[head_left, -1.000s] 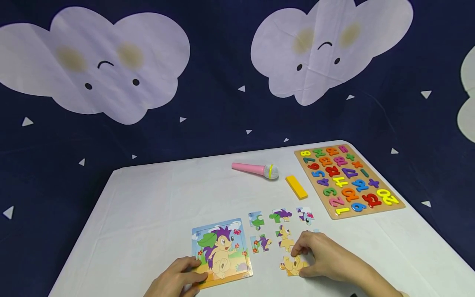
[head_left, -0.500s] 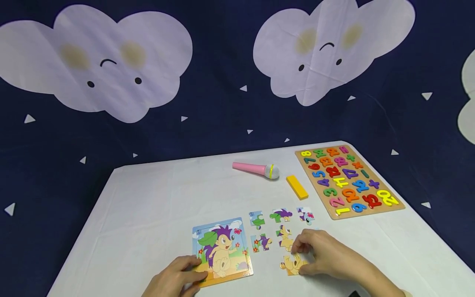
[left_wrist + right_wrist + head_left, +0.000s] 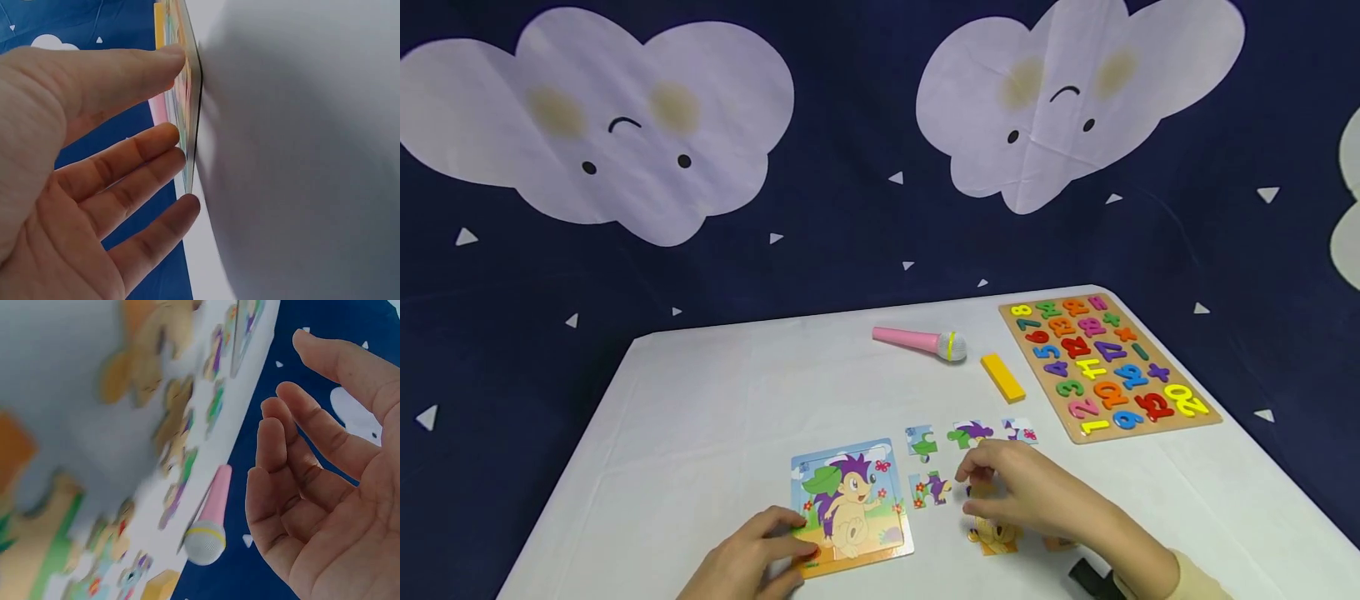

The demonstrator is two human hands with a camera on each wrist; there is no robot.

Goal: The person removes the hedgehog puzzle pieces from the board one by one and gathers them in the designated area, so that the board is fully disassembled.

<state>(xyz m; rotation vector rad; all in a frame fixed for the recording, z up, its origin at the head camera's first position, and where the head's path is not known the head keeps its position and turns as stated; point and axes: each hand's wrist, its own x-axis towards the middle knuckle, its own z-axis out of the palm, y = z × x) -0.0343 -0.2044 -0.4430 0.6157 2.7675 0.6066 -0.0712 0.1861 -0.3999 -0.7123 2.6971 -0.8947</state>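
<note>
My left hand (image 3: pixel 747 557) touches the lower left corner of a square hedgehog picture board (image 3: pixel 853 508) lying flat. In the left wrist view the thumb (image 3: pixel 150 69) lies over the board's face and the other fingers reach its edge, fairly straight. Above the loose jigsaw pieces hovers my right hand (image 3: pixel 1026 492), thumb and fingers apart with nothing between them. It partly covers a tan jigsaw piece (image 3: pixel 995 537) and others behind it. Left of it lie a flower-and-purple piece (image 3: pixel 930 489) and a green-leaf piece (image 3: pixel 921 442); beyond are a purple-haired piece (image 3: pixel 972 433) and a butterfly piece (image 3: pixel 1021 429).
A pink toy microphone (image 3: pixel 917 342) and a yellow block (image 3: pixel 1002 377) lie farther back on the white-covered table (image 3: pixel 700 417). At the right rests a wooden number board (image 3: pixel 1093 429). A dark blue cloud-print cloth (image 3: pixel 850 208) hangs behind the table.
My right hand has lifted off the tan piece and shifted up and left over the pieces. My left hand stays at the board's corner. The head view has drifted slightly.
</note>
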